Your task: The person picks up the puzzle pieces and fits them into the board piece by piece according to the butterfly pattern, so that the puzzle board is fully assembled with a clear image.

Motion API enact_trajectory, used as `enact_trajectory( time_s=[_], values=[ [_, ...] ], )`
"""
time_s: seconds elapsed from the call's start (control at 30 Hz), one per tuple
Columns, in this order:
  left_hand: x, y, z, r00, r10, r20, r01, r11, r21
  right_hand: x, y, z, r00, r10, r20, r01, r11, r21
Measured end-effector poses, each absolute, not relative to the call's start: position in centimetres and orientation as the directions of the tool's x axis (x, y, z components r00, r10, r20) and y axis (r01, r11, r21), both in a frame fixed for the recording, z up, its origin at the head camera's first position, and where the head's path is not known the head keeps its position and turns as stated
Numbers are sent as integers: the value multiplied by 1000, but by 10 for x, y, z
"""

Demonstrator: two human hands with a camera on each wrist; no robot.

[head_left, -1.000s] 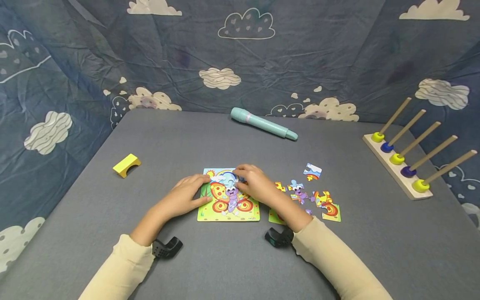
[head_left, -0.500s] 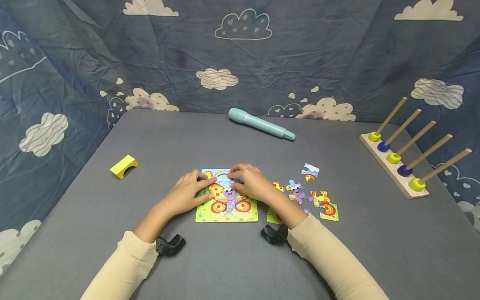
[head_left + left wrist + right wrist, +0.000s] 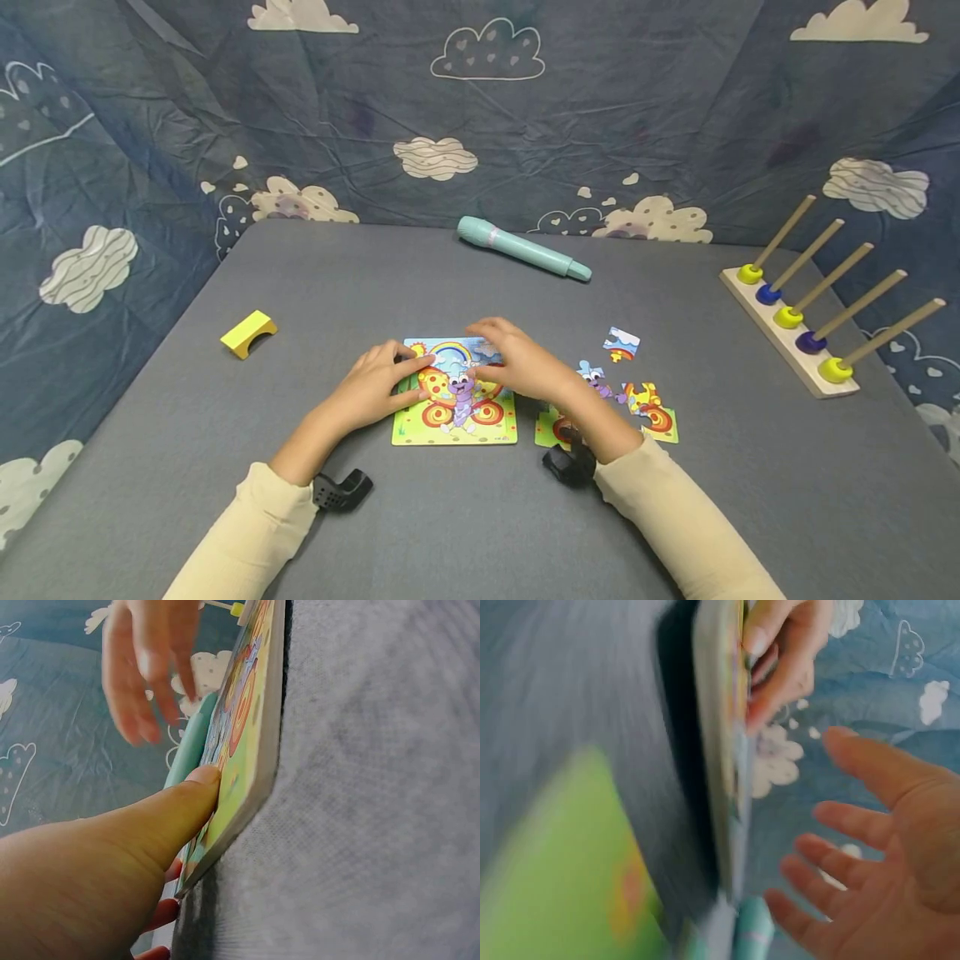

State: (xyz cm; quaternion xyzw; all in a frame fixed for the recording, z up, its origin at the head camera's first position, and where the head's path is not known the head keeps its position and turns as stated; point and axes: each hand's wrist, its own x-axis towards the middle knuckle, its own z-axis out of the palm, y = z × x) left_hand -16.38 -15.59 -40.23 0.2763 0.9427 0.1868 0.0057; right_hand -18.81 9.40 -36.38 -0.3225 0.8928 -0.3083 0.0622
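A butterfly jigsaw puzzle (image 3: 456, 417) lies flat on the table in the head view, its picture largely filled with pieces. My left hand (image 3: 371, 383) rests at its left side. The thumb (image 3: 184, 799) touches the picture face in the left wrist view, and the other fingers lie at the edge. My right hand (image 3: 528, 362) is above the puzzle's upper right part, its fingers spread with nothing between them, as the right wrist view also shows. Loose puzzle pieces (image 3: 660, 423) lie right of the puzzle, partly hidden by the right forearm.
A teal toy microphone (image 3: 525, 250) lies behind the puzzle. On the left is a yellow arch block (image 3: 249, 333). A wooden peg stand (image 3: 787, 333) with yellow, blue and purple beads stands at the right. One more puzzle piece (image 3: 622, 343) lies apart, farther back.
My right hand has lifted off the puzzle's upper part and moved right, its fingers spreading. The rainbow area shows more. My left index finger has moved farther onto the puzzle.
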Motion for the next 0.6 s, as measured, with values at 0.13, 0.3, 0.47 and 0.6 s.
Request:
enact_trajectory(
  time_s=[0.13,0.3,0.47,0.6],
  values=[
    [-164,-155,-403,-848,520,97,517,777,359,-182,116,-346,-814,-545,201,-539,580,-610],
    [-163,-155,-402,-851,517,92,512,777,366,-174,150,-333,-831,-427,356,-552,559,-618],
    [-163,-155,-402,-851,517,90,511,775,371,-173,187,-336,-841,-312,442,-537,581,-612],
    [-163,-155,-401,-851,518,89,511,775,373,-174,211,-347,-865,-237,443,-487,612,-624]
  ],
)
